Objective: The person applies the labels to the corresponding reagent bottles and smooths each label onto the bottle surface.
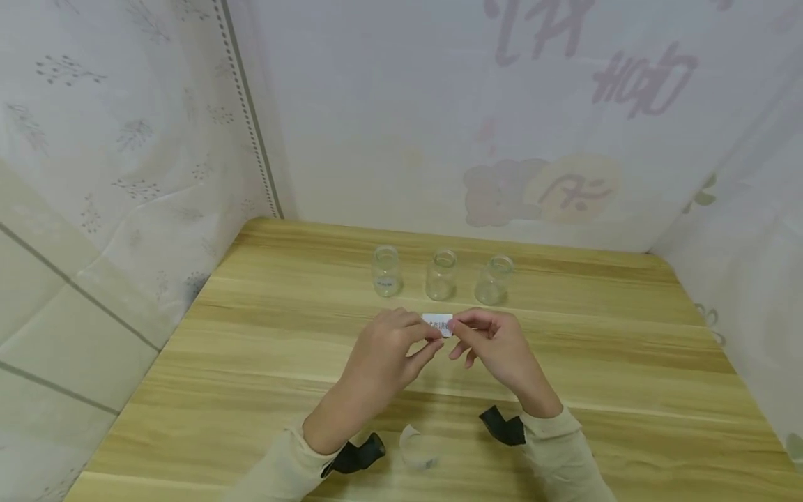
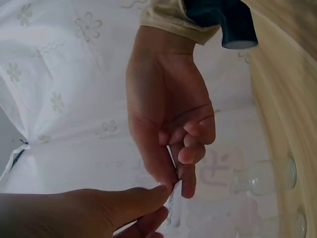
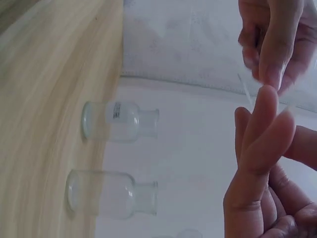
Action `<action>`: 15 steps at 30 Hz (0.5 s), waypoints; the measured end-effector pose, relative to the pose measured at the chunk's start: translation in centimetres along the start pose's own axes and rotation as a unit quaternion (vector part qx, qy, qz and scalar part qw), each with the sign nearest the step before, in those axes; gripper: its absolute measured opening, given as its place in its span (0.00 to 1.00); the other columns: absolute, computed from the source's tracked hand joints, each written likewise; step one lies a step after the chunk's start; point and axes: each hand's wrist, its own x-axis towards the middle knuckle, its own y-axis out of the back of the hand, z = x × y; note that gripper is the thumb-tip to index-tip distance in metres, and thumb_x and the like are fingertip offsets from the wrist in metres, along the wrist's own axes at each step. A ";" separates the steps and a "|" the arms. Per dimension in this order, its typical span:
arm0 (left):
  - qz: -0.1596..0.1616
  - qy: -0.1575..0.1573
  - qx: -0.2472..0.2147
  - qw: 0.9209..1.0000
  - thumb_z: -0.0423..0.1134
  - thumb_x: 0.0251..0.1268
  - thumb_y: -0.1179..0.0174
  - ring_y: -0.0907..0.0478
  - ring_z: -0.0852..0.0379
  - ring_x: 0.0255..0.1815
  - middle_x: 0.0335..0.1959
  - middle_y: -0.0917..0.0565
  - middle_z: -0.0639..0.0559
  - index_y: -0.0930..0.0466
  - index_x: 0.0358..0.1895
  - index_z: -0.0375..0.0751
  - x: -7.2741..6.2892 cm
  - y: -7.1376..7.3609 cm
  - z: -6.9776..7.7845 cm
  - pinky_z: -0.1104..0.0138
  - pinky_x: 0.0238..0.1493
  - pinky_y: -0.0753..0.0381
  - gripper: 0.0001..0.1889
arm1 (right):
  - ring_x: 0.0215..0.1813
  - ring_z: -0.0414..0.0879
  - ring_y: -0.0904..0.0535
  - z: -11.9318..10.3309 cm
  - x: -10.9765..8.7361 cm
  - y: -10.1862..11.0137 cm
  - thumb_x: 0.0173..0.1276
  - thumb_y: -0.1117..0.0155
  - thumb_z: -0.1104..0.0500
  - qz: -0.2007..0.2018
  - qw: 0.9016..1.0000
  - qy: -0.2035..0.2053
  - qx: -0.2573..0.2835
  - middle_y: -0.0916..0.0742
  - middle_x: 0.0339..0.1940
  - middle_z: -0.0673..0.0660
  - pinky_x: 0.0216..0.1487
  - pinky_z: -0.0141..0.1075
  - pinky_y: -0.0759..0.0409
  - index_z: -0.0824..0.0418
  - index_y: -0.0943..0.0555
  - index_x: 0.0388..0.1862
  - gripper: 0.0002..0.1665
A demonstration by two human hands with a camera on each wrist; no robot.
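A small white label [image 1: 437, 322] with dark printed characters is held up between both hands in front of the jars. My left hand [image 1: 385, 348] pinches its left side between thumb and fingers. The right hand [image 1: 502, 348] pinches its right end with thumb and forefinger. In the right wrist view the label [image 3: 246, 91] is seen nearly edge-on. Beyond the hands stand three clear glass jars in a row. The left jar [image 1: 385, 259] carries a printed label low on its front. On the middle jar [image 1: 441, 279] and right jar [image 1: 492, 282] no label shows.
A pale, partly see-through curled strip [image 1: 410, 446] lies on the wood-grain table [image 1: 251, 390] between the forearms. Dark bands [image 1: 360, 453] are at both wrists. Printed light-coloured sheets [image 1: 376, 125] stand around the table's back and sides.
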 end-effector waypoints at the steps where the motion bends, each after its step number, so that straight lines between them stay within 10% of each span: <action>1: 0.003 0.015 -0.004 1.000 0.36 0.60 0.23 0.20 0.59 0.33 0.33 0.12 0.57 0.09 0.36 0.44 0.0 0.0 0.0 0.68 0.35 0.22 0.04 | 0.30 0.47 0.12 -0.1 0.0 0.1 0.78 0.36 0.60 0.007 1.000 0.002 -0.004 0.10 0.36 0.60 0.28 0.38 0.15 0.72 0.15 0.49 0.14; 7: 0.035 0.122 -0.035 0.991 0.37 0.66 0.28 0.21 0.59 0.30 0.34 0.10 0.54 0.08 0.40 0.42 0.1 0.5 -0.5 0.70 0.28 0.26 0.04 | 0.28 0.46 0.14 -0.6 -0.4 0.6 0.76 0.34 0.61 0.046 0.999 0.001 -0.014 0.10 0.34 0.60 0.28 0.37 0.17 0.72 0.14 0.49 0.14; 15: 0.032 0.147 -0.100 0.984 0.36 0.65 0.27 0.24 0.61 0.28 0.32 0.11 0.54 0.08 0.40 0.40 0.3 0.7 -0.5 0.68 0.24 0.29 0.04 | 0.29 0.50 0.14 -0.7 -0.5 0.3 0.76 0.33 0.61 0.037 0.999 0.034 -0.020 0.11 0.31 0.58 0.29 0.36 0.17 0.70 0.13 0.49 0.12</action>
